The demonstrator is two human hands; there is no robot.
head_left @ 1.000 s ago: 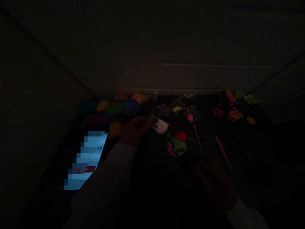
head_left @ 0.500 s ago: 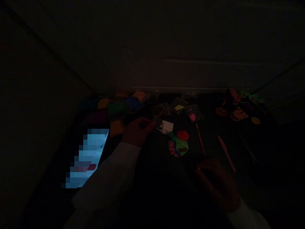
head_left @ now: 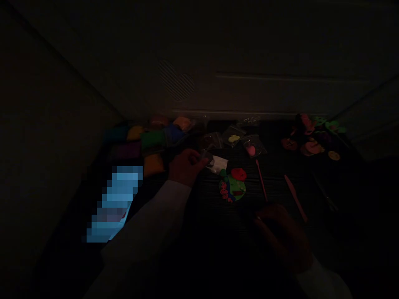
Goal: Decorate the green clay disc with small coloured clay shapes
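Observation:
The scene is very dark. My left hand (head_left: 186, 166) pinches the near-left edge of a small clear bag of white clay (head_left: 219, 164) lying on the dark surface. Just below the bag is a round green clay piece (head_left: 240, 186) with a red disc, a blue strip and small pink bits on it. My right hand (head_left: 282, 232) hovers at the lower right, fingers closed together, a tiny pale speck at the fingertips. What it holds, if anything, is too dark to make out. Nearest to it are a thin pink stick tool (head_left: 261, 179) and a pink plastic knife (head_left: 295, 197).
At the back left lie several coloured clay packs, among them a green pack (head_left: 152, 140) and an orange pack (head_left: 153, 165). Clear bags with yellow clay (head_left: 233, 138) and pink clay (head_left: 251, 150) lie behind. Finished-looking clay shapes (head_left: 311, 147) sit at the back right. A lit phone (head_left: 115, 203) lies left.
My left hand has shifted slightly to the right along the bag's edge, its sleeve with it. The right hand stays almost in place.

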